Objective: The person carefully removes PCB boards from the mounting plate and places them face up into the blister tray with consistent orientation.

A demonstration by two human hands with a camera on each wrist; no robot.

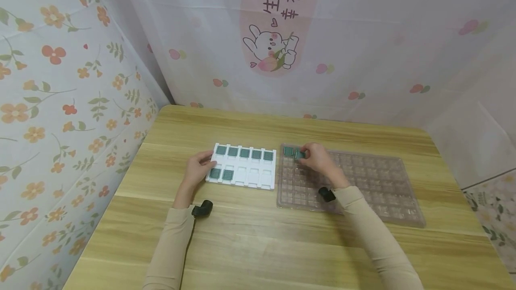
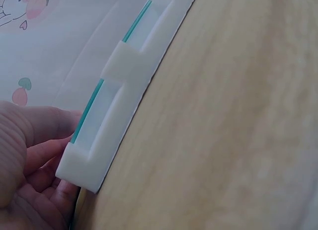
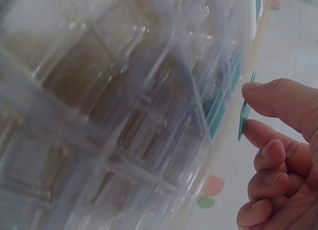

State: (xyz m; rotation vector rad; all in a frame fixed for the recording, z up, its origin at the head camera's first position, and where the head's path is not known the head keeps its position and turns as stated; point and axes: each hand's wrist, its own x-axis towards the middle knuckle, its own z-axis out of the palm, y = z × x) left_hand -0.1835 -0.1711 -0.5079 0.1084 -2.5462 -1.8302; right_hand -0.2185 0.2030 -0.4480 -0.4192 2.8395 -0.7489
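Hands, 2. My left hand [image 1: 197,167] grasps the short edge of the white tray [image 1: 241,164] at the tray's 9 o'clock, thumb and fingers on its rim. My right hand [image 1: 318,160] pinches 1 thin green square [image 3: 243,113] between thumb and forefinger, tilted up on edge above the clear tray [image 1: 387,191], near that tray's 10 o'clock corner.

White tray, 1: 10 compartments in 2 rows of 5. Green squares [image 1: 244,152] seated in it, 7: 5 along the 12 o'clock row, 2 at the 8 o'clock end of the nearer row.

Clear tray, 1: just beside the white tray, at its 3 o'clock; compartments many, too glossy to count. At least 1 green square lies in its 10 o'clock corner.

Beige sleeves [image 1: 171,245], 2. Black wrist fittings [image 1: 203,209], 2.

Table [image 1: 250,245], 1: pale yellow-brown wood grain, lying flat under the trays. Hanging cloth [image 1: 363,48] at 12 o'clock: pale, printed with 1 rabbit, 1 tulip and dark lettering. Flowered cloth [image 1: 52,97] at 9 o'clock: white, with orange and red blooms.
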